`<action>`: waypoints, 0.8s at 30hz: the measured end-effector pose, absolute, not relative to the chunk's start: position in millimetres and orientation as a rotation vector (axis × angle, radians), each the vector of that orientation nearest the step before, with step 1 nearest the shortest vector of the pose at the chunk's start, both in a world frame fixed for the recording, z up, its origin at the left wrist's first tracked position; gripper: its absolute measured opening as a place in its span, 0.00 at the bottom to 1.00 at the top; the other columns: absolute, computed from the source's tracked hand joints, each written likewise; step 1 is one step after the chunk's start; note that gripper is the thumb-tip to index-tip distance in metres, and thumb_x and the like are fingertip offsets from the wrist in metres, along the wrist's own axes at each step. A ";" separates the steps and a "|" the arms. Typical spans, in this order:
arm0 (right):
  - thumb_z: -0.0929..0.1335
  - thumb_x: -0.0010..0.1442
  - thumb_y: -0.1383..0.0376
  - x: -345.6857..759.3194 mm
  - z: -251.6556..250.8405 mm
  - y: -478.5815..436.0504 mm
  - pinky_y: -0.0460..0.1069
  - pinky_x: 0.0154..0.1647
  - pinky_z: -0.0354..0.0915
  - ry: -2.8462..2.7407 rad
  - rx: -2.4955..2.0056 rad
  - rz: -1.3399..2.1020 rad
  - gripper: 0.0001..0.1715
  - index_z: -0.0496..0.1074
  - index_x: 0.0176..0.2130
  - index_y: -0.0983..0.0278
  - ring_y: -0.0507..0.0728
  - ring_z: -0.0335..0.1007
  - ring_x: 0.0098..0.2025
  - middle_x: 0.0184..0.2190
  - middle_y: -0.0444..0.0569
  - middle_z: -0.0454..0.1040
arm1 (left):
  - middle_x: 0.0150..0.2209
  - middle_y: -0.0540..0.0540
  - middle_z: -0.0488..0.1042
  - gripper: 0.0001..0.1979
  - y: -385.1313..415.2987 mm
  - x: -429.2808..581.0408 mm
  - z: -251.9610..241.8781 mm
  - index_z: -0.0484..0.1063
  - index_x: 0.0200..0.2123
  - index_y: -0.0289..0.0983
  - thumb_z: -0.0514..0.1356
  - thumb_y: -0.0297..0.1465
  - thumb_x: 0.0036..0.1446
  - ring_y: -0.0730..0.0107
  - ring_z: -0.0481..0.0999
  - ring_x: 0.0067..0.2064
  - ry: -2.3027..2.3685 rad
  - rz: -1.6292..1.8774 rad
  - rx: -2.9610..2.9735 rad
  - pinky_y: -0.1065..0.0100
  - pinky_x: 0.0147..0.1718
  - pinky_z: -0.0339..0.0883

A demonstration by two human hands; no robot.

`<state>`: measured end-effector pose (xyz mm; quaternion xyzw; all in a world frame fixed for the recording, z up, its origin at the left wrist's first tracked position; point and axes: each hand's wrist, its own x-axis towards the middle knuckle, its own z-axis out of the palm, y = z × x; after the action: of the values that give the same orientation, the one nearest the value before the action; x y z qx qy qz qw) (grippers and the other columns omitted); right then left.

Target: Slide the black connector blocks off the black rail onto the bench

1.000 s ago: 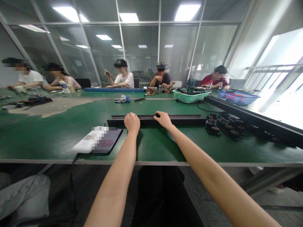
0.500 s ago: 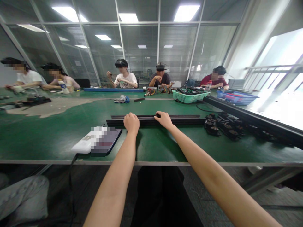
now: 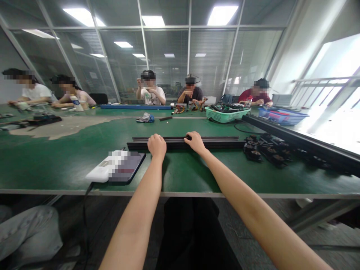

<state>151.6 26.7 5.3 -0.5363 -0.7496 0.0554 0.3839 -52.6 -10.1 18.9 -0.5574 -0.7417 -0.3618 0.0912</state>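
My left hand is curled over a long black metal rail that lies across the green workbench in front of me. My right hand grips the same rail further along, to the right. A small black piece shows at its fingertips, and I cannot tell what it is. The palms hide the part of the rail beneath them.
A white device with a dark flat object lies left of my arms, its cable dropping over the bench edge. Black connectors lie to the right. Farther off are a green basket, a blue basket, and several co-workers.
My hands stay on the rail, with only a slight shift. Across the bench, the person in the white shirt has sat up and raised both hands toward their chest.
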 end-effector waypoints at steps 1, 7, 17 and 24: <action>0.71 0.67 0.63 151.5 3.7 28.1 0.57 0.62 0.65 -1.902 -1.359 0.114 0.10 0.82 0.45 0.61 0.65 0.69 0.55 0.47 0.55 0.77 | 0.53 0.28 0.80 0.21 -10.1 -52.6 18.9 0.78 0.50 0.32 0.45 0.29 0.74 0.44 0.77 0.58 -2.204 -1.073 -1.656 0.54 0.55 0.68; 0.70 0.68 0.62 151.3 -2.2 32.8 0.59 0.64 0.63 -1.899 -1.350 0.085 0.11 0.82 0.45 0.62 0.66 0.64 0.56 0.46 0.56 0.71 | 0.54 0.28 0.80 0.22 -10.4 -51.7 18.9 0.78 0.52 0.31 0.44 0.28 0.74 0.44 0.77 0.59 -2.211 -1.055 -1.655 0.54 0.56 0.67; 0.70 0.67 0.62 154.2 -2.3 34.1 0.60 0.65 0.63 -1.874 -1.375 0.075 0.13 0.83 0.47 0.64 0.68 0.64 0.56 0.46 0.58 0.73 | 0.53 0.27 0.80 0.22 -11.2 -51.0 19.4 0.78 0.52 0.31 0.44 0.28 0.74 0.43 0.77 0.58 -2.210 -1.032 -1.658 0.54 0.56 0.68; 0.71 0.65 0.64 155.1 -0.9 32.9 0.62 0.65 0.63 -1.840 -1.366 0.083 0.19 0.82 0.54 0.64 0.68 0.65 0.57 0.49 0.58 0.76 | 0.54 0.27 0.80 0.21 -11.8 -51.0 20.3 0.77 0.52 0.30 0.45 0.28 0.74 0.43 0.77 0.59 -2.218 -1.037 -1.664 0.54 0.56 0.68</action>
<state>155.1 32.9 -0.9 -0.5429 -0.7313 0.0329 0.4116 -51.0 -11.8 20.3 -0.5597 -0.7463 -0.3487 0.0904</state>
